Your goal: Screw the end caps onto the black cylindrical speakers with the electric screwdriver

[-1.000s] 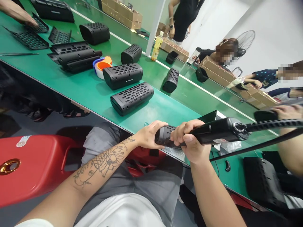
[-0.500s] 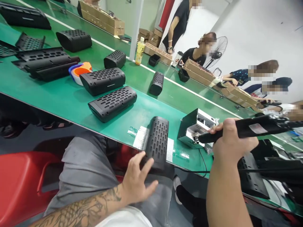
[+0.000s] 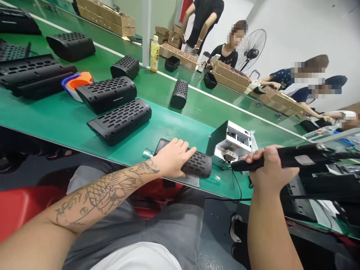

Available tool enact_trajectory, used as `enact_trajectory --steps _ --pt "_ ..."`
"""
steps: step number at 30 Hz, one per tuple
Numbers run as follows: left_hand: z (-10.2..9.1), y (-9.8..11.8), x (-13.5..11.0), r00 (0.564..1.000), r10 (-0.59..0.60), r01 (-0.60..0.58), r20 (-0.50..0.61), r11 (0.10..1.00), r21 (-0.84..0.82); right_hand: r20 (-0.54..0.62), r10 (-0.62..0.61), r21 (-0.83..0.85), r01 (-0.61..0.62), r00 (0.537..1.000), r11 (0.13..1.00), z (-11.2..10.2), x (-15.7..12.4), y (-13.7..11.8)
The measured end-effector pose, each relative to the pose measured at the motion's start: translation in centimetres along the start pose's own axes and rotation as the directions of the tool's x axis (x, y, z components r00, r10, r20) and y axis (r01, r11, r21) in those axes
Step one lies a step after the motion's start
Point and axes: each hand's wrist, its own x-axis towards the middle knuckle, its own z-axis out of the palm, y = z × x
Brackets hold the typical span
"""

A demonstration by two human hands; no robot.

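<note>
My left hand [image 3: 173,157] lies over a black perforated housing [image 3: 199,164], its fingers curled round the far side. The housing rests crosswise at the table's near edge, on taped-down silvery sheeting. In my right hand [image 3: 267,165] is a black electric screwdriver [image 3: 299,155], held almost level. Its tip points left, close to the front of a small silver-and-black screw feeder [image 3: 223,144]; whether they touch I cannot tell. Two similar housings, one nearer [image 3: 120,122] and one behind it [image 3: 108,93], lie to the left.
An orange, white and blue tape roll [image 3: 77,84] sits beside stacked perforated shells [image 3: 30,75]. Farther back are a yellow drink bottle [image 3: 154,54] and brown cartons [image 3: 230,73]. Several people work across the table. Black parts [image 3: 299,200] and a cable [image 3: 239,185] are at right.
My left hand has moved forward onto the housing, which has turned from pointing away from me to lying crosswise. The screwdriver tip stays near the screw feeder. The view has shifted slightly.
</note>
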Motion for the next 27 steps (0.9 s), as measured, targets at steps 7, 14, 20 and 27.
enact_trajectory --steps 7,14,20,27 --pt "0.4 1.1 -0.5 0.996 -0.091 0.091 0.009 0.996 0.013 0.375 -0.078 0.331 -0.055 0.924 0.942 1.8 -3.3 -4.6" --pt "-0.2 1.1 -0.3 0.993 -0.104 0.104 0.052 0.995 0.002 0.463 -0.085 0.326 -0.08 0.882 0.942 4.6 -3.9 -3.1" --pt "-0.3 1.1 -0.3 0.993 -0.101 0.102 0.053 0.995 -0.01 0.53 -0.034 0.302 -0.151 0.847 0.941 4.9 -3.6 -2.4" --pt "-1.0 1.3 -0.1 0.988 -0.112 0.112 0.107 0.994 0.006 0.614 -0.034 0.302 -0.195 0.788 0.933 5.1 -3.5 -2.3"
